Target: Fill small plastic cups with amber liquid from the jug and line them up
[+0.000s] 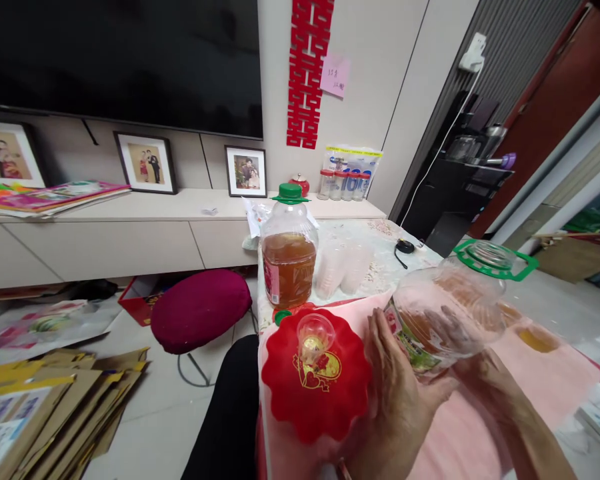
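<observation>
Closest in, the left hand (pixel 405 393) is cupped with fingers spread around the base of a clear plastic jug with a green handle ring (pixel 447 310), tipped on its side, mouth pointing right. The right hand (pixel 485 373) grips it from the far side, fingers showing through the plastic. Just left sits a red scalloped plastic plate (pixel 315 387) with a small clear plastic cup (pixel 314 333) on it. Further back on the table there's an upright green-capped jug half full of amber liquid (pixel 289 250), with stacked clear cups (pixel 341 267) beside it.
</observation>
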Motion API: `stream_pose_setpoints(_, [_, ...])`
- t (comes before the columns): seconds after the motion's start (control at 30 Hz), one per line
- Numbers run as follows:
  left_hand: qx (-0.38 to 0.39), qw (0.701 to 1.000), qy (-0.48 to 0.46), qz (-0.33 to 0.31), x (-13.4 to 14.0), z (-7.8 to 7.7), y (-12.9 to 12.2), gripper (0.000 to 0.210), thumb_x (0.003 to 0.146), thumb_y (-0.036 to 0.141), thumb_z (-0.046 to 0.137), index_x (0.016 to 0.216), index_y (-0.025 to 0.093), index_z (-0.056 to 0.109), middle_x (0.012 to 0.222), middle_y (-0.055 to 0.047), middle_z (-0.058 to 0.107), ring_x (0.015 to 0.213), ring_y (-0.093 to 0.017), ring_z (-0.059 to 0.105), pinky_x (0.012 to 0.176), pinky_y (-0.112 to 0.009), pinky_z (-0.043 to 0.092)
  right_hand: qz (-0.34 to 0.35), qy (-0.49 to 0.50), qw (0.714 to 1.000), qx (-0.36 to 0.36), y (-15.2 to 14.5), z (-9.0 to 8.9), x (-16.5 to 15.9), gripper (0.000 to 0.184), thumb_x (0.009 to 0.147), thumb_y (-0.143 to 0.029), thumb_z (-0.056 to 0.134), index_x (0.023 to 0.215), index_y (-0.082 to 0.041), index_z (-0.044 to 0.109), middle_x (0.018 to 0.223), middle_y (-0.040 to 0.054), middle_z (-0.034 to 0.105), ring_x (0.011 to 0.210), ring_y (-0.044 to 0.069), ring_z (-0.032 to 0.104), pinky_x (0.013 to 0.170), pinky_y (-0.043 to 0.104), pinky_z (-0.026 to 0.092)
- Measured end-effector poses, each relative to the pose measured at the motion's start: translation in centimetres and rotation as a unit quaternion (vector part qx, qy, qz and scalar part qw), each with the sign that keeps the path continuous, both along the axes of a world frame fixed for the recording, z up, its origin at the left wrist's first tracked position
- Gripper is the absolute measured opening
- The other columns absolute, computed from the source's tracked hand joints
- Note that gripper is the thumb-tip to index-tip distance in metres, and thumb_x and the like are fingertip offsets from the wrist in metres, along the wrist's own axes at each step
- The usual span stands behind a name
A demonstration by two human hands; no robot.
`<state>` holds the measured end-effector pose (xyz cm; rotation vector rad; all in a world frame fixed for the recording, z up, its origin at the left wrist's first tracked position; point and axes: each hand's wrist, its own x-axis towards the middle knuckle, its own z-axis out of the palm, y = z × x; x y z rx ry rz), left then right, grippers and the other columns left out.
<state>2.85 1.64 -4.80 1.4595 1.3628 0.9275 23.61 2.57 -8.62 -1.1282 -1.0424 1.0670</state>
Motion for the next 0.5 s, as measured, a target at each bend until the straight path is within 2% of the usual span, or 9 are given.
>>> stream_pose_setpoints(0.13, [0.003,0.999,-0.040,-0.015,-0.2,0.3,0.8,0.140,0.056,0.031,0.093,0.168,0.005,0.013,0.176,-0.019,0.014,0.167,-0.031,0.014,0.141,-0.043,0.020,0.034,-0.042,0.998,-0.024,1.2,1.0,0.1,0.113,0.049,-0.057,0.097,0.152,-0.038,0.054,0.160,0.0124,0.057,0.149,0.046,0.048,0.112,0.063,0.051])
stream_pose_setpoints(0.27, [0.004,0.999,-0.038,-0.032,-0.2,0.5,1.1,0.143,0.054,0.040,0.095,0.168,0.005,0.017,0.175,-0.021,0.017,0.166,-0.035,0.015,0.141,-0.050,0.017,0.087,-0.079,0.993,-0.032,2.7,1.6,-0.4,0.124,0.048,-0.046,0.102,0.158,-0.044,0.044,0.169,0.0108,0.045,0.148,0.044,0.051,0.112,0.062,0.051])
stream_pose_setpoints(0.33, [0.001,0.999,-0.039,-0.031,-0.1,0.3,1.0,0.141,0.056,0.039,0.095,0.169,0.008,0.016,0.175,-0.020,0.017,0.166,-0.036,0.016,0.141,-0.052,0.018,0.093,-0.097,0.991,-0.026,3.2,1.9,-0.7,0.128,0.048,-0.047,0.102,0.160,-0.045,0.039,0.169,0.0111,0.045,0.147,0.043,0.052,0.113,0.062,0.051])
stream_pose_setpoints(0.4, [0.009,0.999,-0.038,-0.025,-0.1,0.0,0.8,0.138,0.058,0.039,0.094,0.169,0.011,0.017,0.176,-0.019,0.016,0.166,-0.036,0.017,0.140,-0.054,0.020,0.083,-0.119,0.989,-0.017,3.4,2.4,-0.9,0.113,0.063,-0.059,0.094,0.161,-0.039,0.040,0.168,0.0127,0.046,0.146,0.042,0.052,0.115,0.065,0.048])
stream_pose_setpoints(0.47, [0.024,0.999,-0.039,-0.015,-0.1,-0.2,0.5,0.134,0.060,0.042,0.093,0.168,0.013,0.020,0.175,-0.020,0.017,0.165,-0.037,0.019,0.139,-0.057,0.022,0.070,-0.146,0.987,-0.009,3.4,3.1,-1.0,0.078,0.086,-0.061,0.077,0.154,-0.035,0.050,0.165,0.0114,0.049,0.147,0.036,0.051,0.119,0.062,0.044])
stream_pose_setpoints(0.5, [0.027,0.998,-0.047,-0.012,-0.2,-0.1,0.3,0.134,0.060,0.043,0.093,0.168,0.014,0.021,0.175,-0.020,0.018,0.165,-0.038,0.020,0.138,-0.058,0.024,0.067,-0.160,0.985,-0.005,3.4,3.5,-1.1,0.064,0.093,-0.059,0.070,0.150,-0.035,0.054,0.163,0.0099,0.050,0.148,0.033,0.049,0.119,0.059,0.043])
